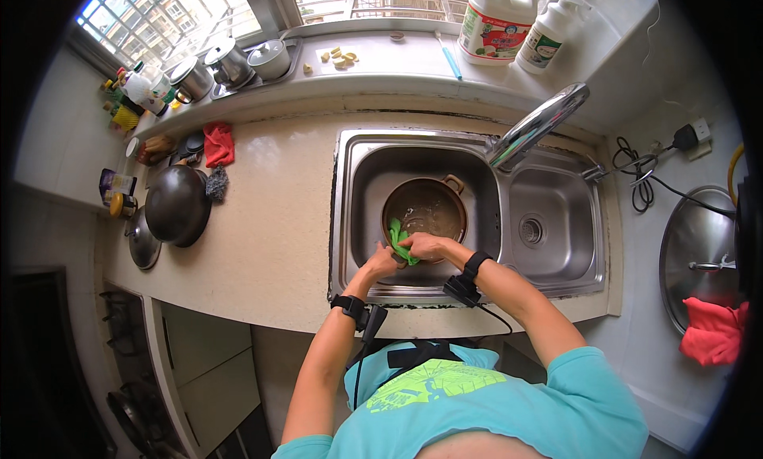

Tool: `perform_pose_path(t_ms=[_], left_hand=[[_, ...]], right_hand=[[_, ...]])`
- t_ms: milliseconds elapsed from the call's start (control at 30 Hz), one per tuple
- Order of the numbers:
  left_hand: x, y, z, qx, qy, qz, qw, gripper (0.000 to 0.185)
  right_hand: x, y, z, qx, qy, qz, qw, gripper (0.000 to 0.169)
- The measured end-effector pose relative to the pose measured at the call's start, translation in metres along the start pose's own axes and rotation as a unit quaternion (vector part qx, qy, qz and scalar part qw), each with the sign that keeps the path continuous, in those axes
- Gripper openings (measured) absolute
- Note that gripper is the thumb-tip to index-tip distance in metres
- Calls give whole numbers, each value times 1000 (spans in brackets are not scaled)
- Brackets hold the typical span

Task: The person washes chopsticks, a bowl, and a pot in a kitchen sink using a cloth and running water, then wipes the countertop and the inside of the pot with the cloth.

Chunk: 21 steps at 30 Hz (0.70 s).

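Observation:
A brown round pot (438, 211) with loop handles sits in the larger basin of a stainless steel sink (365, 161). Cloudy water with a few whitish specks covers its bottom. My right hand (422, 245) reaches over the near rim and presses a bright green cloth (396, 232) against the pot's near-left wall. At the near-left rim, by the near handle, my left hand (381, 262) grips the pot; its fingertips are partly hidden. The cloth drapes between both hands.
A chrome faucet (536, 128) rises behind the basins. Left on the counter are an upturned wok (177, 205), a lid (144, 238) and a red cloth (219, 144). A detergent jug (498, 27) and a pump bottle (545, 36) stand on the sill. A large lid (694, 238) leans at right.

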<state>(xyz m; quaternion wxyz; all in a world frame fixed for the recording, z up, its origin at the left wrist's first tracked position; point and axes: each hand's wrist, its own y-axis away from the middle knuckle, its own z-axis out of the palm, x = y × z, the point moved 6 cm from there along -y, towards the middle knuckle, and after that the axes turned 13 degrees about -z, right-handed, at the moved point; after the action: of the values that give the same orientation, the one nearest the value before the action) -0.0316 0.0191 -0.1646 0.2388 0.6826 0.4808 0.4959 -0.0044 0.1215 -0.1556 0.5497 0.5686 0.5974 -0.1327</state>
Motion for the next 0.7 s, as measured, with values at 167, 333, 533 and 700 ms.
perform_pose_path(t_ms=[167,333,533,700], left_hand=[[-8,-13,-3,23,-78,2,997,45],[25,18,-2,125,-236,82,960,61],[29,6,29,73,-448,109,884,57],[26,4,30,127,-425,157,882,47]], right_hand=[[14,44,-14,-102,250,98,958,33],[37,46,-48,56,407,106,906,23],[74,16,-22,-17,316,149,937,26],[56,8,6,28,137,46,989,29]])
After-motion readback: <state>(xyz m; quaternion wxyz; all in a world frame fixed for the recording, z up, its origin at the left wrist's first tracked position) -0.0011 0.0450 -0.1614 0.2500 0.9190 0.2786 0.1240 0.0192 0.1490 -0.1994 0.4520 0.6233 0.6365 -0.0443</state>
